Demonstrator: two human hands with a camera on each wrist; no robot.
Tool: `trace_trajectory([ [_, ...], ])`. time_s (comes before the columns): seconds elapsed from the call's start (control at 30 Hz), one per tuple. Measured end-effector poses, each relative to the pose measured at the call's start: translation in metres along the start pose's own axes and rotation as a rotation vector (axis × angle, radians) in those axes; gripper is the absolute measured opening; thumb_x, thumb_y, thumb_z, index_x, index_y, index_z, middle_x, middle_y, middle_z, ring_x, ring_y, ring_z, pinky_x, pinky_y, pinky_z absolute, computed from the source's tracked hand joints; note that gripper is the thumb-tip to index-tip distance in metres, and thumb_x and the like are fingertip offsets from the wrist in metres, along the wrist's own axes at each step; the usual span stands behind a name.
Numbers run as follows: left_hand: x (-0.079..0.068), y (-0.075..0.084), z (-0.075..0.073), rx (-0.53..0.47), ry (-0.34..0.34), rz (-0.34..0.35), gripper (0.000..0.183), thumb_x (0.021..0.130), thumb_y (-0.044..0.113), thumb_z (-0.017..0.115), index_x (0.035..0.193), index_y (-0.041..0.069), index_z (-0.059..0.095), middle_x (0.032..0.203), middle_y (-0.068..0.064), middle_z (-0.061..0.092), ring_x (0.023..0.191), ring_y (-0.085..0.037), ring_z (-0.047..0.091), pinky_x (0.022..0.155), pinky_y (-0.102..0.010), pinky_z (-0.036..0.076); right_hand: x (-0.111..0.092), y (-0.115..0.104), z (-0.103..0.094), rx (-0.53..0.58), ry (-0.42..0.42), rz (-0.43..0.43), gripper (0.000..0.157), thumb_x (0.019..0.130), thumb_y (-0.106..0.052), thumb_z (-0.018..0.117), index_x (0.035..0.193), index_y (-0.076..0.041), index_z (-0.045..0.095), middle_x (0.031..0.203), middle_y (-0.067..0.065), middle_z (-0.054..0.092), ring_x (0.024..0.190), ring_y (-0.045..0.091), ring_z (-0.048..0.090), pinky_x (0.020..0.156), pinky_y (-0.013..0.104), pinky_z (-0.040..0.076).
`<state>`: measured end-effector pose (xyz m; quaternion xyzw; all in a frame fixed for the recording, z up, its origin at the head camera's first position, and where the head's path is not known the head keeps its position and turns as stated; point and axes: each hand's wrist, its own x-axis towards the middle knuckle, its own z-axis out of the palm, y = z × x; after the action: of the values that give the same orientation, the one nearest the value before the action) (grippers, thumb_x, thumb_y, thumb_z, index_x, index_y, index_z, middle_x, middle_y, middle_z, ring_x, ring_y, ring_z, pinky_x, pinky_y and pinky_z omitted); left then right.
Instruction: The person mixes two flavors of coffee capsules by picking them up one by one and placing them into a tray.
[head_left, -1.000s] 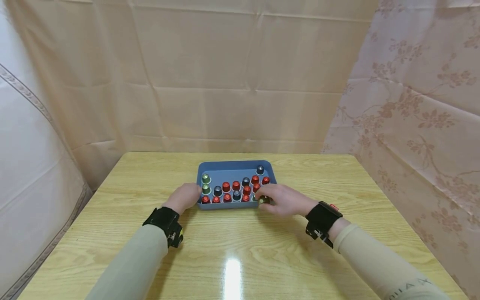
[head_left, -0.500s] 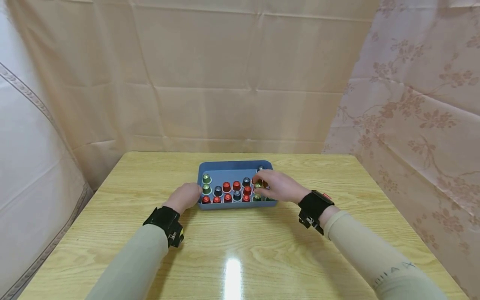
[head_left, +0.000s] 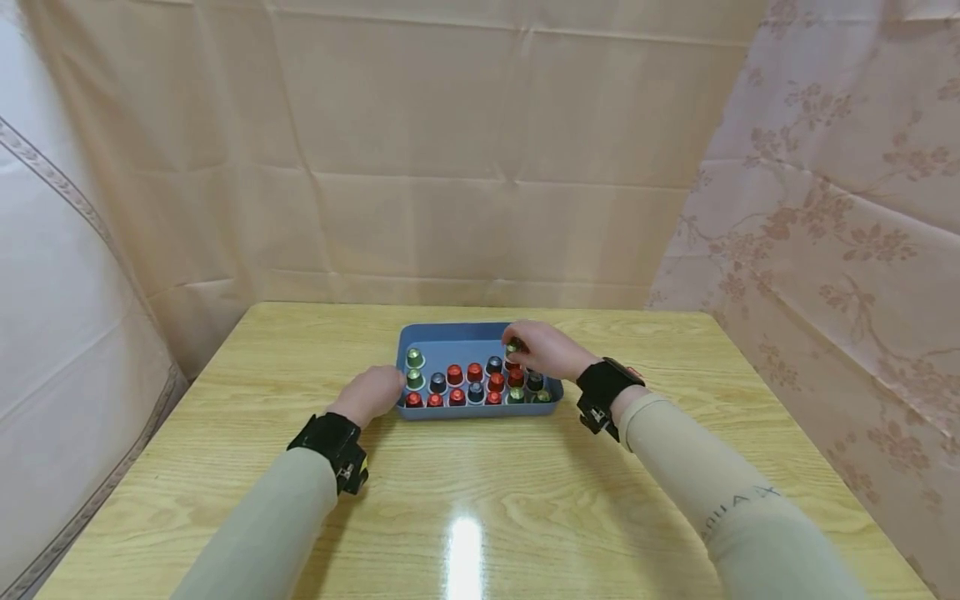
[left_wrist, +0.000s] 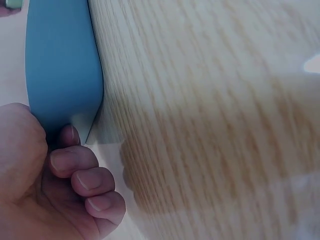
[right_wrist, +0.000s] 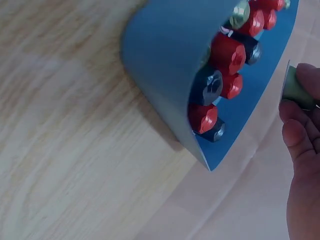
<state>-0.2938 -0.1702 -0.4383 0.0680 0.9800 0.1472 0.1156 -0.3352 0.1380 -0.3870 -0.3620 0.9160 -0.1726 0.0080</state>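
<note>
A blue tray point(head_left: 450, 332) on the table holds several coffee capsules in red, dark and green. My left hand point(head_left: 370, 393) grips the tray's left end; in the left wrist view its fingers point(left_wrist: 75, 161) curl at the corner of the tray wall point(left_wrist: 65, 65). Over the tray's back right part, my right hand point(head_left: 551, 348) pinches a green coffee capsule point(head_left: 513, 345). That green capsule point(right_wrist: 296, 91) shows between thumb and fingers in the right wrist view, apart from the tray. My right hand hides some capsules beneath it.
Red capsules point(head_left: 454, 374) and dark capsules point(head_left: 438, 382) fill the tray's middle and front. Two green capsules point(head_left: 415, 358) stand at its left. The wooden table point(head_left: 420, 500) runs out in front, with a beige cloth point(head_left: 450, 167) hanging behind.
My right hand has moved from the tray's front right corner to its back right part, carrying the green capsule. The capsules at the front right now show. My left hand stays on the tray.
</note>
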Motion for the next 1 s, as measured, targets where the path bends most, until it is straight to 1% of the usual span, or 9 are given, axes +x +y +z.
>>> trace_trajectory([
  [0.13,-0.001,0.001,0.001,-0.003,0.002,0.003,0.031,0.107,0.016,0.041,0.116,-0.003,0.064,0.091,-0.011,0.057,0.083,-0.025,0.053,0.081,-0.038,0.045,0.01,0.004,0.0,0.016,-0.023,0.023,0.029,0.099,-0.007,0.065,0.128,0.0,0.061,0.119,0.014,0.066,0.099,0.023,0.065,0.087,0.041,0.053],
  [0.23,-0.002,0.002,0.001,-0.012,0.002,-0.001,0.032,0.107,0.017,0.041,0.117,-0.003,0.064,0.091,-0.011,0.057,0.083,-0.026,0.053,0.082,-0.038,0.045,0.017,0.006,0.0,0.024,-0.033,0.036,0.028,0.099,-0.007,0.064,0.127,0.0,0.062,0.12,0.014,0.065,0.1,0.023,0.065,0.088,0.042,0.052],
  [0.33,-0.002,0.002,0.0,-0.019,0.005,-0.003,0.032,0.108,0.017,0.041,0.116,-0.003,0.064,0.089,-0.011,0.056,0.082,-0.025,0.052,0.08,-0.038,0.044,0.023,0.006,0.0,0.001,-0.035,0.044,0.028,0.099,-0.006,0.065,0.125,0.002,0.062,0.119,0.014,0.065,0.102,0.025,0.064,0.09,0.043,0.052],
  [0.63,-0.005,0.002,0.0,-0.004,0.026,0.031,0.03,0.108,0.015,0.042,0.111,-0.003,0.066,0.087,-0.01,0.055,0.08,-0.024,0.052,0.079,-0.037,0.044,0.037,0.009,0.002,-0.063,-0.044,0.073,0.028,0.099,-0.006,0.065,0.126,0.003,0.063,0.12,0.016,0.066,0.109,0.029,0.064,0.094,0.043,0.051],
  [0.83,-0.005,0.002,0.0,-0.026,0.016,0.01,0.031,0.108,0.017,0.042,0.113,-0.003,0.065,0.088,-0.011,0.055,0.08,-0.025,0.052,0.079,-0.037,0.044,0.044,0.02,0.01,-0.088,-0.024,0.068,0.027,0.098,-0.007,0.066,0.123,0.002,0.065,0.117,0.015,0.068,0.106,0.029,0.065,0.093,0.043,0.052],
  [1.0,-0.004,0.002,0.001,-0.032,0.007,0.002,0.032,0.108,0.018,0.041,0.115,-0.003,0.065,0.09,-0.011,0.056,0.082,-0.025,0.052,0.081,-0.038,0.045,0.046,0.021,0.014,-0.107,-0.019,0.09,0.026,0.098,-0.009,0.067,0.121,0.001,0.066,0.115,0.015,0.069,0.104,0.029,0.065,0.092,0.043,0.052],
])
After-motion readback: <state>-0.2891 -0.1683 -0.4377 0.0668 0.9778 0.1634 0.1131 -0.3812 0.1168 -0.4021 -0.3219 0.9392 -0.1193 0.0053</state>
